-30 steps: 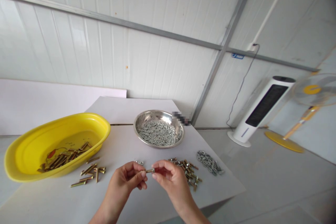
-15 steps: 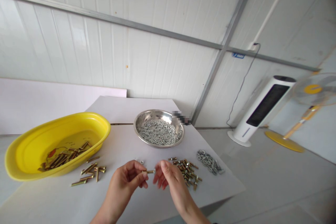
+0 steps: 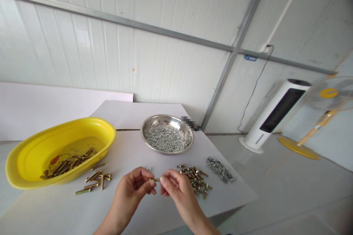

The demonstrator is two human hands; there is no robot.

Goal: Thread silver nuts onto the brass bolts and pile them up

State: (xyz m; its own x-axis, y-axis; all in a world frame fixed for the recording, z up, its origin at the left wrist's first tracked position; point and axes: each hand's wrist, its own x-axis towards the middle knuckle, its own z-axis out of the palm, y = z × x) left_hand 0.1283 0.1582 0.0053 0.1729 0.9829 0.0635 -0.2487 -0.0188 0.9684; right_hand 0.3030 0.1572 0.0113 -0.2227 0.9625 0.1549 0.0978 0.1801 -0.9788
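My left hand [image 3: 137, 187] is closed, pinching a small brass-coloured bolt [image 3: 156, 180] between thumb and fingers. My right hand [image 3: 174, 184] closes on the bolt's right end, where a silvery nut showed a moment ago; its fingertips now hide it. Only a short stretch of shank shows between the two hands. Just behind them a single loose nut [image 3: 149, 169] lies on the table. Beside my right hand is a pile of bolts with nuts on them [image 3: 197, 180]. Loose bare bolts [image 3: 95, 180] lie to the left of my left hand.
On the left stands a yellow tub [image 3: 107, 145] with bolts in it. A steel bowl [image 3: 143, 137] of nuts sits at the table's back. Silvery washers or nuts [image 3: 219, 169] lie near the right edge of the white table [image 3: 129, 147]. A tower fan [image 3: 281, 114] and a pedestal fan [image 3: 317, 128] stand beyond.
My right hand has moved slightly left, and its fingers have closed from loosely apart onto the bolt's end. My left hand has stayed almost still with the bolt.
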